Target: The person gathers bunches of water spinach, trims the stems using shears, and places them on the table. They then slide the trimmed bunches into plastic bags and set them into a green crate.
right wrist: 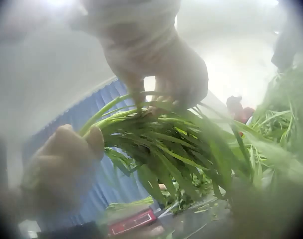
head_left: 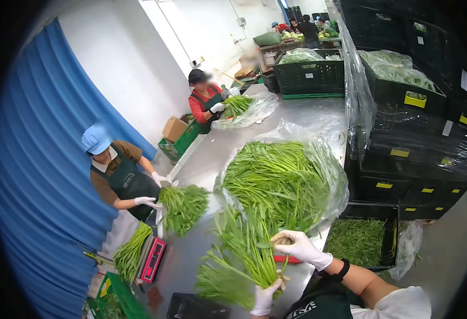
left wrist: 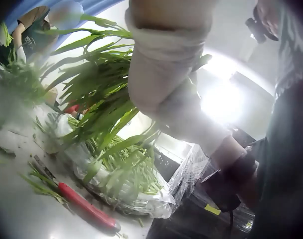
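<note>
Gloved in white, the left hand (head_left: 266, 297) grips the stem ends of a bunch of long leafy greens (head_left: 252, 250), leaves fanning away over the metal table. The right hand (head_left: 301, 249), also gloved, is at the stems just above it; in the right wrist view its fingers and thumb (right wrist: 141, 102) pinch some stems, while the left hand (right wrist: 64, 172) holds the cut ends. A red-handled knife (left wrist: 89, 206) lies on the table in the left wrist view, below the bunch. The left hand (left wrist: 164, 84) hides part of the stems there.
Beyond the hands, a large clear plastic bag (head_left: 339, 186) holds a heap of greens. Black crates (head_left: 398, 165) stand at the right. Two people (head_left: 129, 181) handle greens across the metal table (head_left: 212, 159). A red scale (head_left: 152, 259) and a black bin (head_left: 191, 307) are lower left.
</note>
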### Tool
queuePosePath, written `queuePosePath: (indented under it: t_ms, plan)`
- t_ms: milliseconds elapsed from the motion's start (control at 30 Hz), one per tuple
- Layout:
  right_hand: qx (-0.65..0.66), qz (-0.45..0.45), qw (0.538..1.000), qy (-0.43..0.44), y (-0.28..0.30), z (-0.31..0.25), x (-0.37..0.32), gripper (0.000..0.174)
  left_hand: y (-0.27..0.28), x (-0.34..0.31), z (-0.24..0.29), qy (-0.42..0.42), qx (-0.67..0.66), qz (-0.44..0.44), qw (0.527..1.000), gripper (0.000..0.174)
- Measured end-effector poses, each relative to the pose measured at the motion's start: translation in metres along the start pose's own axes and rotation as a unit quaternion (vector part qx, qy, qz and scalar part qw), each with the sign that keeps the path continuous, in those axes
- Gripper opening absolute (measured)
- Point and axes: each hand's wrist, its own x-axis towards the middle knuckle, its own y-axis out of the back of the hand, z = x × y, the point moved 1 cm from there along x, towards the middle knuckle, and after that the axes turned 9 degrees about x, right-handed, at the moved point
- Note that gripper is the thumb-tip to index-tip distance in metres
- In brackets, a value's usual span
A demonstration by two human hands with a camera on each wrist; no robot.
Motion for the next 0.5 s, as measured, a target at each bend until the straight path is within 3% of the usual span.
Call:
queuePosePath:
  t_ms: [100, 167, 200, 267, 300, 367, 500]
  plan:
    - [-0.015, -0.004, 0.999, -0.032, 0.004, -0.014, -0.003, 0.028, -0.003, 0.002, 0.001, 0.002, 0.002, -0.02, 1.0, 0.031]
    - [-0.056, -0.014, 0.997, 0.058, 0.004, -0.021, -0.005, 0.026, -0.005, 0.003, 0.003, 0.008, 0.005, -0.035, 0.999, 0.031]
    - [-0.054, -0.013, 0.997, 0.06, 0.006, -0.021, -0.004, 0.026, -0.005, 0.003, 0.004, 0.003, 0.007, -0.037, 0.999, 0.031]
    - [-0.178, 0.014, 0.972, 0.15, 0.008, -0.024, -0.003, 0.019, -0.007, 0.004, 0.006, -0.004, 0.009, -0.037, 0.999, 0.032]
    - [-0.176, 0.012, 0.973, 0.151, 0.009, -0.025, -0.001, 0.019, -0.008, 0.003, 0.006, 0.001, 0.007, -0.022, 1.0, 0.031]
    - [-0.277, 0.017, 0.91, 0.309, 0.011, -0.032, 0.002, 0.015, -0.007, 0.004, 0.007, 0.004, 0.006, -0.002, 1.0, 0.029]
    - [-0.283, -0.005, 0.911, 0.299, 0.017, -0.039, -0.003, 0.014, -0.006, 0.006, 0.008, 0.005, -0.018, 0.083, 0.996, 0.025]
